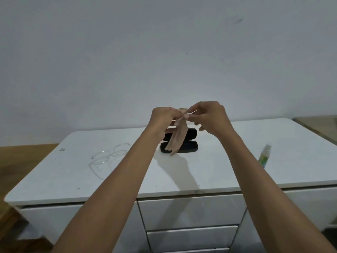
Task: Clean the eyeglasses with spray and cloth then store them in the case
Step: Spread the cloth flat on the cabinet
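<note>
My left hand (pixel 162 118) and my right hand (pixel 209 116) pinch the top edge of a beige cleaning cloth (pixel 176 139) between them, raised above the cabinet top. The cloth hangs down in front of an open black glasses case (pixel 189 143) that stands at the middle back of the white top. Clear-framed eyeglasses (pixel 107 157) lie unfolded on the left side of the top, apart from both hands. A small spray bottle (pixel 264 156) with a green label and clear cap lies on the right side.
The white cabinet top (pixel 209 170) has drawers (pixel 189 210) below its front edge. A plain wall rises behind it. Wooden floor (pixel 21 159) shows at the left, and a tan surface (pixel 321 125) sits at the far right.
</note>
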Tool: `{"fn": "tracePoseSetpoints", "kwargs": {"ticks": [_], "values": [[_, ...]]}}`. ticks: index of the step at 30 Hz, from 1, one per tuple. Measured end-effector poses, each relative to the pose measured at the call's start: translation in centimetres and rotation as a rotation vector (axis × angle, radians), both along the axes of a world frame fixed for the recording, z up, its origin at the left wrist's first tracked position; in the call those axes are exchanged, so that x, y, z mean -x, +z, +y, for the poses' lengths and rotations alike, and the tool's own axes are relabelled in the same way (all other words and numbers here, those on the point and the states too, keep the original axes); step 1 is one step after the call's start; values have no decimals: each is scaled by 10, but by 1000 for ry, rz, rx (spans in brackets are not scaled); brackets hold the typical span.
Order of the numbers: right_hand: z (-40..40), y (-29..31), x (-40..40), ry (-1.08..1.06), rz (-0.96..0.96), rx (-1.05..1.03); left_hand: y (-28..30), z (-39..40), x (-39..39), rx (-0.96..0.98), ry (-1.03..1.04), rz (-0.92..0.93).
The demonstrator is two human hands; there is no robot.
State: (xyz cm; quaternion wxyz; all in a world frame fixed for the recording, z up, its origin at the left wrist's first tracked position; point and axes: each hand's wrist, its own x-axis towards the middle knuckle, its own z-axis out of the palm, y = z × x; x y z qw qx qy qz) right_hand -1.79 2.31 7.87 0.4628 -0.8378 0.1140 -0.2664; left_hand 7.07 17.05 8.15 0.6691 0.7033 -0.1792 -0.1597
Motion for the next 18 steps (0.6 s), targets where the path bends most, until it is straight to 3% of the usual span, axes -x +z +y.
{"fn": "tracePoseSetpoints", "kwargs": {"ticks": [9, 13, 18], "values": [[8, -1, -3, 114, -70, -252, 3, 15, -7, 110, -190, 266], [10, -1, -2, 152, -58, -368, 2, 23, -13, 78, -251, 215], [2, -6, -4, 39, -61, -406, 0, 32, -18, -128, -151, -28]]}}
